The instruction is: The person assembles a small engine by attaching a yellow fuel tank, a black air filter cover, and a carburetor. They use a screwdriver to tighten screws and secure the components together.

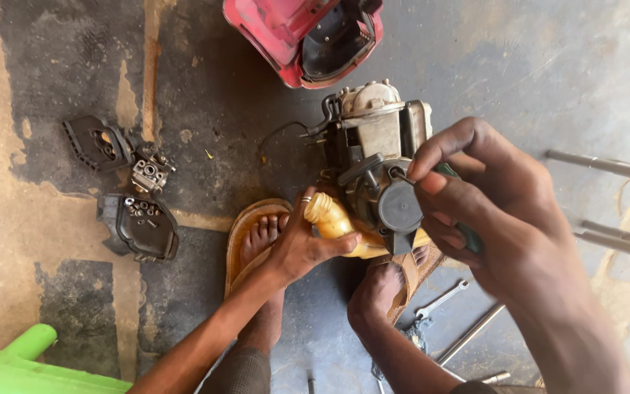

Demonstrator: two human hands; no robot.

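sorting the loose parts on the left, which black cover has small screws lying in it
The lower black cover, nearest the sandalled foot; the upper black cover holds none.

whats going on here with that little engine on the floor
A person sits over a small engine on the concrete floor, steadying it between their sandalled feet. The left hand grips the yellowish fuel tank at the engine's base. The right hand holds a green-handled tool against the round black cover. Removed parts lie off to the left: a carburetor and a black cover with screws in it. A red housing sits beyond, and a wrench lies by the right foot.
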